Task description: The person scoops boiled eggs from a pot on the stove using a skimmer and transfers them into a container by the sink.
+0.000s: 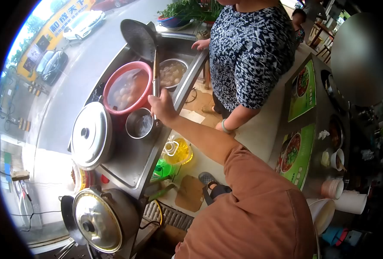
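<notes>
My right hand (162,107) is closed around the handle of a long-handled skimmer (136,38). Its wide, dark round head is raised at the far end of the steel counter, beyond a pink basin (149,71). Round pale pieces lie in cloudy liquid in that basin. Just left of my hand stands a small steel pot (133,134) with something whitish inside. Behind the handle is a steel bowl (173,61) of brownish liquid with round pieces. Only a sliver of skin, likely my left hand (178,247), shows beside my brown shirt; its fingers are hidden.
Two lidded pots (91,134) (97,220) stand along the counter (129,166). A person in a patterned top (247,52) stands close by. A jug of yellow oil (180,152) is on the floor. On the right, another counter (318,112) carries menu pictures and bowls.
</notes>
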`<state>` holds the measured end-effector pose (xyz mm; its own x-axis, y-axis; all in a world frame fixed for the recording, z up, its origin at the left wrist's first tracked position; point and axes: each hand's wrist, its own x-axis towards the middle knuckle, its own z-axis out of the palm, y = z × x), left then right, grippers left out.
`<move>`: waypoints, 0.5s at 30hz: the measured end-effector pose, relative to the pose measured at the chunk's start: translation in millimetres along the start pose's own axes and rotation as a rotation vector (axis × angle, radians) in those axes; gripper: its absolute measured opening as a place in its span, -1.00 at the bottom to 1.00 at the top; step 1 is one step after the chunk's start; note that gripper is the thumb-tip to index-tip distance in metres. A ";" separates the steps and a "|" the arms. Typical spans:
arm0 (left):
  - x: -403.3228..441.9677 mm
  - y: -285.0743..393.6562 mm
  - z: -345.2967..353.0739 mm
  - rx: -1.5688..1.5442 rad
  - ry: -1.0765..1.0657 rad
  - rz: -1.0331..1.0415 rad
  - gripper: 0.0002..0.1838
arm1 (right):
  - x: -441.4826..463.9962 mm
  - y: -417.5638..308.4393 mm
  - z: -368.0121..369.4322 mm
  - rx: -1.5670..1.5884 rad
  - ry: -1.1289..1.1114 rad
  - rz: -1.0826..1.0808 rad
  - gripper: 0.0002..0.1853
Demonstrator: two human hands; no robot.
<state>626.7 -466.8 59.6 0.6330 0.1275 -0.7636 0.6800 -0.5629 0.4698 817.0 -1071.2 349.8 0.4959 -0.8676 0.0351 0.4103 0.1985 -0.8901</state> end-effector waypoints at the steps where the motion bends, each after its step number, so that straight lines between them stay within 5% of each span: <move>1: -5.3 -16.1 -6.8 -0.020 0.010 -0.001 -0.66 | -20.1 -1.5 3.9 0.156 -0.148 -0.001 -0.85; 6: -61.3 -111.9 -44.6 -0.215 0.013 0.102 -0.72 | -181.2 -51.5 26.9 0.799 -0.711 0.678 -0.74; 8: -109.5 -130.4 -53.0 -0.388 -0.047 0.088 -0.71 | -263.2 -48.8 28.7 0.700 -0.876 0.711 -0.52; 10: -118.1 -208.2 -61.5 -0.509 0.070 -0.007 -0.62 | -345.5 -40.7 42.8 0.569 -1.040 0.852 -0.54; 13: -156.6 -338.2 -59.8 -0.522 0.454 0.003 -0.63 | -472.3 -42.9 74.5 0.357 -1.229 0.978 -0.51; 15: -231.0 -365.6 -78.9 -0.524 0.568 -0.311 -0.69 | -541.1 -39.9 97.8 0.338 -1.380 1.177 -0.47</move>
<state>261.0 -226.1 99.2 0.3823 0.6858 -0.6193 0.8501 0.0016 0.5266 607.2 -565.0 410.9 0.7322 0.6811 -0.0051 -0.5396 0.5754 -0.6146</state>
